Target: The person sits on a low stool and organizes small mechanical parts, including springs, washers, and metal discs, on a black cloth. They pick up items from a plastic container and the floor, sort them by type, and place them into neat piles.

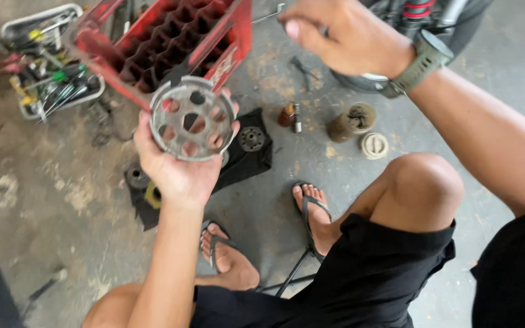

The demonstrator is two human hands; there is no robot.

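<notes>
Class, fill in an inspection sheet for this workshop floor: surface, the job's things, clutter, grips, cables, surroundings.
Surface: stained grey concrete floor.
Job's things: round metal disc with holes, held up in the left hand.
Clutter: black cloth with a small gear; tray of screwdrivers; red crate; two small cans.
Grips: left hand closed on the disc; right hand raised, fingers curled, contents unclear.
Cables: nothing seen.
Surroundings: motorbike parts at the top edge; the person's sandalled feet.
</notes>
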